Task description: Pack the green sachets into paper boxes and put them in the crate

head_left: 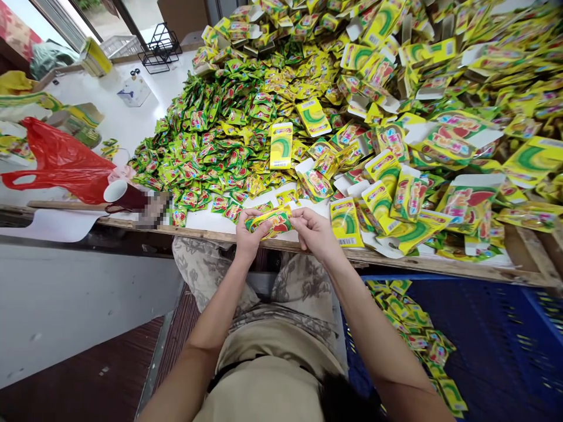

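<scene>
Above the table's front edge, my left hand and my right hand hold one small yellow-green candy box with red lettering between them. My left fingers wrap around its left end, thumb across the front. At the right end my right thumb and fingers pinch its edge; whether that end's flap is open is hard to see. Just beyond my hands lies a heap of small green candy packets. A flat yellow box with a barcode lies right of my right hand.
Many yellow boxes are piled on the right of the table. A blue crate with several boxes stands below the edge. On the left are a red plastic bag, a dark cup and a black wire rack.
</scene>
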Available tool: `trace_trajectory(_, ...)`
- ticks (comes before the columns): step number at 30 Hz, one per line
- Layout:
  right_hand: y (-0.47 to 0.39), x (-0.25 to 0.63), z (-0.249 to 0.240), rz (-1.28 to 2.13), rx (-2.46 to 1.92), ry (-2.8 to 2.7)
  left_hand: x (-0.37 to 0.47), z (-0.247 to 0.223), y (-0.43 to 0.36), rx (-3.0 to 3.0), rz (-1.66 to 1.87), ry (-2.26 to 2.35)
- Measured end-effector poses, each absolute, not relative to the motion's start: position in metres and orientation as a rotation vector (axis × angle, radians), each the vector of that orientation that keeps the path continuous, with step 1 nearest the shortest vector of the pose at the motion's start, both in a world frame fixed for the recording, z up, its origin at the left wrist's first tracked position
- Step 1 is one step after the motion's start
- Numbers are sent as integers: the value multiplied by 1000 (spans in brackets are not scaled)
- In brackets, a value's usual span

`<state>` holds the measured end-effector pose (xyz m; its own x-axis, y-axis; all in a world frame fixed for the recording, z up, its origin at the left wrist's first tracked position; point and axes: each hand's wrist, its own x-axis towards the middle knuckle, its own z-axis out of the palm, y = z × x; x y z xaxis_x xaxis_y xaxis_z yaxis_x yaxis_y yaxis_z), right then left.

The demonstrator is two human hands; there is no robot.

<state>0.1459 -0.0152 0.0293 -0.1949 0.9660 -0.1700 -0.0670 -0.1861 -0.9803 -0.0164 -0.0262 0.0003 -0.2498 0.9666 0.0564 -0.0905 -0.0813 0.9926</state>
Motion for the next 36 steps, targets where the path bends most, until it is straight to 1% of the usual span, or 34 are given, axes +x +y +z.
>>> trace_trajectory(5, -14, 152, 31, 1631, -1169, -1305, -18, 1, -26, 1133, 1466, 1297)
trace_trajectory(11, -10, 157, 37, 1464, -1235, -1269, -18, 4, -26, 1240, 1402, 1349)
trace_trajectory(16, -12, 161, 31, 1683, -1186, -1324, -17, 6, -28, 1234, 1434, 1308)
trace_trajectory(17, -12, 162, 32, 1684, -1200, -1367, -17, 6, -28, 1232, 1434, 1306)
trace_trajectory(19, -14, 163, 34, 1532, -1288, -1456, -16, 5, -28, 1222, 1438, 1318)
trace_trajectory(22, -18, 163, 40, 1166, -1411, -1477, -15, 5, -28, 1199, 1468, 1319)
trace_trajectory(24, -19, 161, 41, 1117, -1400, -1442, -14, 4, -29, 1190, 1474, 1292)
trace_trajectory(33, -18, 153, 39, 1662, -1213, -1379, -18, 3, -35, 1057, 1498, 1234)
trace_trajectory(36, -19, 154, 43, 1714, -1155, -1370, -18, 5, -32, 968, 1505, 1196)
